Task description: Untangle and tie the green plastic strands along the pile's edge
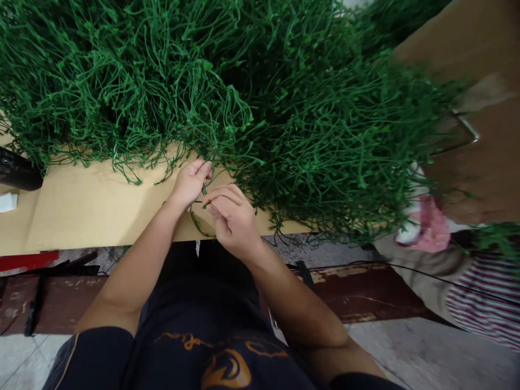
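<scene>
My left hand [192,183] is closed in a pinch around a thin green plant stem [204,190], just at the near edge of a big heap. Beside it, a little lower and to the right, my right hand [234,219] has its thumb and fingers pressed together on the same strand or one close to it; the fingers partly hide it. Below the hands a loose curved green piece hangs over the cardboard. The heap of green stems [170,81], thin and branching with small tufted tips, looks like artificial foliage and spreads across the far side.
Tan cardboard [89,206] covers the tabletop under the hands. At the left edge lie a black cylindrical object [18,169] and a white piece [8,202]. Cardboard boxes [479,162] stand at right. Nearby is striped cloth [485,298]. A dark red bench [357,292] runs below the table.
</scene>
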The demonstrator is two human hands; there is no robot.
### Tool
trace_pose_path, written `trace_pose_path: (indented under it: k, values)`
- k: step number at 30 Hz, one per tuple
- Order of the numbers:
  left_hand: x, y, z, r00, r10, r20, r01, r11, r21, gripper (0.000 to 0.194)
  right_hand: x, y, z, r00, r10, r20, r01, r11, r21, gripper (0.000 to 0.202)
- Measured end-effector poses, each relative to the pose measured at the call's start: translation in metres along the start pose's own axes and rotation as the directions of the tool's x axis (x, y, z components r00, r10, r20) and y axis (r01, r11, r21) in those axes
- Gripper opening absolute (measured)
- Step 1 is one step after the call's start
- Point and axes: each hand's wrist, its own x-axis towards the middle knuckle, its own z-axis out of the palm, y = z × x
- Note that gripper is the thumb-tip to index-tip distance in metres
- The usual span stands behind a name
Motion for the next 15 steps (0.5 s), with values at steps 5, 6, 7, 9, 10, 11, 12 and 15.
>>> trace_pose_path:
  k: [5, 6, 7, 9, 10, 11, 12, 15]
  values:
    - [0.009, -0.011, 0.0, 0.997, 0.018, -0.078, -0.019, 1.0, -0.009, 0.031, -0.007, -0.026, -0.008, 0.999, -0.031, 0.042, 0.03, 1.0, 0.007, 0.019]
    - [0.013, -0.011, -0.002, 0.991, 0.003, -0.135, -0.006, 1.0, -0.024, 0.032, -0.007, -0.036, -0.01, 0.992, -0.096, 0.084, 0.09, 0.993, 0.074, 0.019]
    - [0.016, -0.009, -0.004, 0.981, -0.019, -0.192, 0.011, 0.999, -0.043, 0.032, -0.007, -0.046, -0.013, 0.975, -0.178, 0.132, 0.157, 0.975, 0.157, 0.019]
    - [0.02, -0.003, -0.009, 0.967, -0.063, -0.246, 0.045, 0.996, -0.077, 0.033, -0.006, -0.062, -0.02, 0.933, -0.303, 0.196, 0.244, 0.93, 0.273, 0.017]
    - [0.02, 0.0, -0.011, 0.971, -0.075, -0.229, 0.057, 0.995, -0.087, 0.033, -0.005, -0.064, -0.027, 0.93, -0.308, 0.201, 0.252, 0.931, 0.263, 0.016]
    - [0.018, 0.003, -0.012, 0.978, -0.081, -0.191, 0.065, 0.994, -0.09, 0.033, -0.003, -0.063, -0.035, 0.945, -0.269, 0.187, 0.231, 0.952, 0.202, 0.016]
    - [0.014, 0.005, -0.014, 0.983, -0.088, -0.161, 0.073, 0.993, -0.093, 0.033, -0.001, -0.058, -0.045, 0.962, -0.225, 0.153, 0.207, 0.97, 0.127, 0.015]
    - [-0.004, 0.008, -0.019, 0.995, -0.096, -0.022, 0.094, 0.991, -0.09, 0.033, 0.005, -0.026, -0.085, 0.993, 0.002, -0.12, -0.032, 0.969, -0.247, 0.015]
